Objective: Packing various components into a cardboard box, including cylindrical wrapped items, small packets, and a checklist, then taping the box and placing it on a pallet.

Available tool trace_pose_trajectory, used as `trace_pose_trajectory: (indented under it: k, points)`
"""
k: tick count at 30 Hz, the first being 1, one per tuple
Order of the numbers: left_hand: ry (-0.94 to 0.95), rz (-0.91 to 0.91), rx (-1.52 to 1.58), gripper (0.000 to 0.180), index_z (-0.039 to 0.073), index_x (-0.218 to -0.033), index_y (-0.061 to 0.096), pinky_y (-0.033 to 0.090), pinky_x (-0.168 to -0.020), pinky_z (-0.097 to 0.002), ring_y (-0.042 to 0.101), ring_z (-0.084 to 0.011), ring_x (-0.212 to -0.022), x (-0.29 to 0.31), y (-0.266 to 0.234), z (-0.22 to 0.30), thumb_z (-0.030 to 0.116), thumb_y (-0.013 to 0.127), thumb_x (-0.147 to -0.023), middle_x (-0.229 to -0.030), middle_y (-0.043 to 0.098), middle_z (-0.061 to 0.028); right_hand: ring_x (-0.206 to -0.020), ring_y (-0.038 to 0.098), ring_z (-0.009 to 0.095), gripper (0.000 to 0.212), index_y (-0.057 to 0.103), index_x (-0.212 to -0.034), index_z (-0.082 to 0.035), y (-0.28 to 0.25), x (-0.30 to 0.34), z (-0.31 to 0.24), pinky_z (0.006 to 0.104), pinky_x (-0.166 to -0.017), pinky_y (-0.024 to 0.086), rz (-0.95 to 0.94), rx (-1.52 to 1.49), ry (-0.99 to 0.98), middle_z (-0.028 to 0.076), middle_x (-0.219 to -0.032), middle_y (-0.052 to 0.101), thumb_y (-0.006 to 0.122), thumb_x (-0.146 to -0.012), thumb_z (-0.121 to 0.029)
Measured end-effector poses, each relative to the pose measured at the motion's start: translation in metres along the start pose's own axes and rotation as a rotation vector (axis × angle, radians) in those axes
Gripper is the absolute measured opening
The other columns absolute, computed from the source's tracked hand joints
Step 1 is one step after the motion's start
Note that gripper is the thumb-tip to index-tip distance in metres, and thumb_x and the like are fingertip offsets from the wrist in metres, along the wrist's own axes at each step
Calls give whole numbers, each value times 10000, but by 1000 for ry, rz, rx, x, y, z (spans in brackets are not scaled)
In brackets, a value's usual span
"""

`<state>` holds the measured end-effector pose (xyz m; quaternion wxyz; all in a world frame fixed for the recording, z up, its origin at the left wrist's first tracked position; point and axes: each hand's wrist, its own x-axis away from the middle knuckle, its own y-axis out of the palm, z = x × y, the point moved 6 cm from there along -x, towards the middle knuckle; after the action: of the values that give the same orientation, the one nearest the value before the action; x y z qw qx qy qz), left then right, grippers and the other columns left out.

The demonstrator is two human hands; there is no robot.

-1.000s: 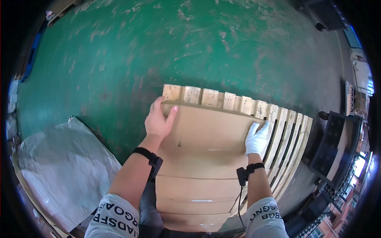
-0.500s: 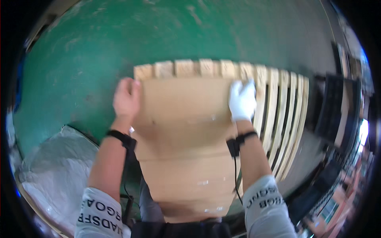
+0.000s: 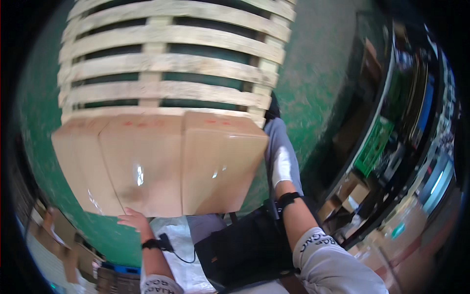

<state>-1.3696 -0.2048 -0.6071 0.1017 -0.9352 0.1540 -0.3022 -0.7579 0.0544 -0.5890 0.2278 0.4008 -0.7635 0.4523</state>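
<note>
Three brown cardboard boxes stand in a row along the near edge of a wooden pallet, with reddish marks at their far ends and shiny tape on top. My bare left hand is at the near edge of the left-hand boxes, fingers spread; whether it touches the cardboard I cannot tell. Off to the right of the boxes, my right hand in a white glove hangs over my grey trouser leg. Its fingers are smeared and hard to make out. Both wrists wear black straps.
Bare pallet slats stretch away beyond the boxes over a green floor. Along the right runs a dark rack with a green crate and small cartons. More cardboard lies at lower left. A black bag hangs at my waist.
My view has swung round, bringing bare slats ahead of the boxes. Both hands were at either side of a box's far end; now they are apart, left at the near edge, right beside my leg.
</note>
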Motion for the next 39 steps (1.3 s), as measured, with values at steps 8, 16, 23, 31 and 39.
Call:
trace_pose_trajectory:
  k: [8, 16, 23, 31, 39]
  points:
    - [951, 482, 620, 571, 130, -1431, 411, 202, -1139, -419, 240, -326, -1427, 159, -426, 191, 357, 542, -924, -1507, 329, -173, -1258, 448, 165, 564, 465, -1381, -37, 74, 12, 152, 303, -1051, 334, -432, -172, 542, 62, -1359, 516, 395, -1008, -455]
    - [1018, 69, 356, 635, 59, -1333, 523, 244, -1120, -490, 405, -280, -1345, 143, -448, 253, 546, 398, -946, -1390, 501, -137, -1068, 544, 171, 470, 512, -1296, -84, 110, 4, 178, 311, -900, 457, -407, -884, 930, 29, -1208, 576, 426, -1000, -439]
    - [1054, -107, 365, 618, 40, -1314, 529, 271, -1106, -479, 427, -288, -1321, 124, -448, 238, 512, 418, -931, -1372, 512, -158, -1029, 584, 172, 468, 520, -1304, -55, 114, 23, 130, 319, -871, 493, -383, -744, 844, 46, -1167, 614, 432, -1009, -408]
    - [1043, 150, 445, 600, 14, -1306, 522, 292, -1098, -479, 455, -317, -1292, 128, -436, 240, 470, 440, -925, -1363, 516, -169, -834, 630, 203, 367, 597, -1135, -30, 99, 11, 157, 299, -696, 542, -355, -658, 747, 75, -997, 652, 463, -997, -343]
    - [1143, 370, 930, 528, -21, -1361, 426, 281, -1102, -478, 363, -375, -1350, 167, -439, 172, 242, 541, -917, -1443, 380, -246, -841, 606, 153, 326, 599, -1147, -76, 87, -3, 114, 283, -723, 517, -358, -243, 426, 50, -988, 633, 475, -994, -336]
